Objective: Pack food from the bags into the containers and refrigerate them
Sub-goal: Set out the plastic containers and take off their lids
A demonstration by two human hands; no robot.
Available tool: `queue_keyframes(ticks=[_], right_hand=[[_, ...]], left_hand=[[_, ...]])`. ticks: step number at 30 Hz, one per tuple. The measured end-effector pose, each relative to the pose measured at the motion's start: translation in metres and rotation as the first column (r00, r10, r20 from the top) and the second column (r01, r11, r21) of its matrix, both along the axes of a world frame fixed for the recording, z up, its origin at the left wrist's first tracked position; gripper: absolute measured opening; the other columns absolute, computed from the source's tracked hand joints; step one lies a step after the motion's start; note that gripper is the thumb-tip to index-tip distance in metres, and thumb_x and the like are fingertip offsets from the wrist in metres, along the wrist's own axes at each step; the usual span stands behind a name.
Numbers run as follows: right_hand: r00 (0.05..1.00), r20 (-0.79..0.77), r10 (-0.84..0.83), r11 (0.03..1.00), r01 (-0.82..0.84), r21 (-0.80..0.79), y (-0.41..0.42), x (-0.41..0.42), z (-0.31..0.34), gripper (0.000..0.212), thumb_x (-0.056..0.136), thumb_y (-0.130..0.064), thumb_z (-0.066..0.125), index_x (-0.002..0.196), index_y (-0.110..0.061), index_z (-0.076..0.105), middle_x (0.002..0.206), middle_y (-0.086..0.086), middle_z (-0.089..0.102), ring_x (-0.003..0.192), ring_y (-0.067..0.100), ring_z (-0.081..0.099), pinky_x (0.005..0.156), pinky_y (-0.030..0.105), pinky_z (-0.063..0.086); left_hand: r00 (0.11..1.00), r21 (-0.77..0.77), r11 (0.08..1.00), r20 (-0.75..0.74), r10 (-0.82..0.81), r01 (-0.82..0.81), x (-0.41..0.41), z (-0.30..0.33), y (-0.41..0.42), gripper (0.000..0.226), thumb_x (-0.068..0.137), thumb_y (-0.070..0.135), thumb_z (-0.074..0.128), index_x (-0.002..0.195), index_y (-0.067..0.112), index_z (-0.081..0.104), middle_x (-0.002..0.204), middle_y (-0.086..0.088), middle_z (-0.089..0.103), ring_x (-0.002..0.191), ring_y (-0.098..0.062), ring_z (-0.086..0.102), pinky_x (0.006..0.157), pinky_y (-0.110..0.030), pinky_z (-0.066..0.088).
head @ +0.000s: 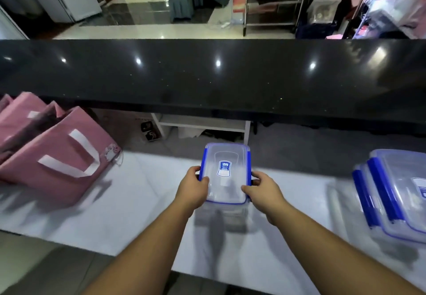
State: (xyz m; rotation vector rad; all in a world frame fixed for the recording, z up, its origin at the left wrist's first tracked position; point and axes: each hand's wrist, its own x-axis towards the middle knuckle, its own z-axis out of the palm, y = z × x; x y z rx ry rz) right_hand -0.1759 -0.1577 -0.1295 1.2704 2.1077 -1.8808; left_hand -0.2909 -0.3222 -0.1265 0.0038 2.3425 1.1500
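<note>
On my far left, pink bags (53, 154) with white handles stand on the white bench (143, 202). In the middle, my left hand (192, 190) grips the left edge of a clear container (227, 175) with a blue-clipped lid, fingers curled round its side and thumb on top. My right hand (262, 191) holds the opposite edge the same way. The container appears just above the bench, its blurred shadow beneath. To my right lies a stack of similar containers (396, 198), well apart. A dark raised counter (207, 75) runs behind.
</note>
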Motion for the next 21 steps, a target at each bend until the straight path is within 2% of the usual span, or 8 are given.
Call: queue_keyframes(ticks=[4,9,11,13,16,18,21], right_hand=[[0.999,0.031,0.029,0.999,-0.030,0.033,-0.015,-0.022,-0.006,0.050,0.092,-0.012,0.069,0.139,-0.022,0.056,0.099,-0.015,0.066,0.096,0.020,0.070,0.094,0.045,0.059],[0.997,0.068,0.042,0.996,-0.047,0.071,-0.025,-0.034,-0.017,0.052,0.092,-0.012,0.069,0.141,-0.022,0.053,0.096,-0.020,0.061,0.097,0.020,0.070,0.094,0.045,0.058],[0.996,0.075,0.040,0.997,-0.045,0.061,-0.024,-0.036,-0.020,0.054,0.092,-0.013,0.069,0.142,-0.023,0.051,0.096,-0.019,0.062,0.097,0.020,0.070,0.094,0.045,0.058],[0.994,0.090,0.061,0.997,-0.065,0.046,-0.021,-0.035,-0.018,0.057,0.093,-0.018,0.069,0.146,-0.023,0.048,0.107,-0.011,0.066,0.101,0.021,0.070,0.095,0.045,0.058],[0.988,0.119,0.103,0.987,-0.117,0.112,-0.012,-0.026,-0.009,0.062,0.097,-0.027,0.064,0.154,-0.021,0.040,0.141,0.003,0.058,0.116,0.025,0.064,0.096,0.038,0.055],[0.988,0.110,0.106,0.968,-0.128,0.216,0.002,-0.015,-0.002,0.058,0.099,-0.029,0.060,0.153,-0.020,0.041,0.143,0.002,0.055,0.112,0.025,0.063,0.087,0.035,0.055],[0.990,0.103,0.092,0.911,-0.125,0.393,0.036,0.013,0.013,0.048,0.100,-0.030,0.055,0.147,-0.023,0.046,0.136,-0.004,0.055,0.103,0.018,0.061,0.082,0.034,0.054]], left_hand=[[0.999,-0.009,1.000,0.032,0.030,-0.030,-0.021,-0.011,-0.012,0.041,0.101,0.021,0.052,0.141,0.026,0.053,0.107,0.010,0.067,0.082,-0.018,0.066,0.063,-0.030,0.048],[0.999,-0.011,1.000,0.047,0.025,-0.025,-0.035,-0.023,-0.020,0.044,0.100,0.021,0.052,0.144,0.028,0.050,0.117,0.005,0.068,0.094,-0.020,0.070,0.069,-0.032,0.054],[0.998,-0.019,1.000,0.054,0.026,-0.025,-0.037,-0.023,-0.020,0.045,0.100,0.021,0.051,0.144,0.028,0.049,0.111,0.008,0.067,0.094,-0.020,0.069,0.073,-0.033,0.057],[0.999,-0.053,0.999,0.044,0.015,-0.013,-0.035,-0.022,-0.019,0.047,0.099,0.022,0.051,0.145,0.027,0.047,0.114,0.006,0.066,0.097,-0.022,0.068,0.078,-0.036,0.058],[0.984,-0.218,0.976,-0.167,-0.055,0.017,-0.034,-0.016,-0.010,0.053,0.096,0.022,0.057,0.148,0.020,0.049,0.141,-0.008,0.056,0.120,-0.031,0.059,0.102,-0.043,0.051],[0.943,-0.240,0.970,-0.308,-0.124,0.049,-0.027,-0.007,0.007,0.050,0.095,0.022,0.060,0.145,0.020,0.053,0.142,-0.006,0.054,0.129,-0.029,0.052,0.107,-0.041,0.044],[0.902,-0.211,0.960,-0.354,-0.248,0.182,-0.006,0.001,0.044,0.046,0.096,0.022,0.059,0.141,0.024,0.056,0.139,0.000,0.058,0.128,-0.024,0.054,0.106,-0.039,0.045]])
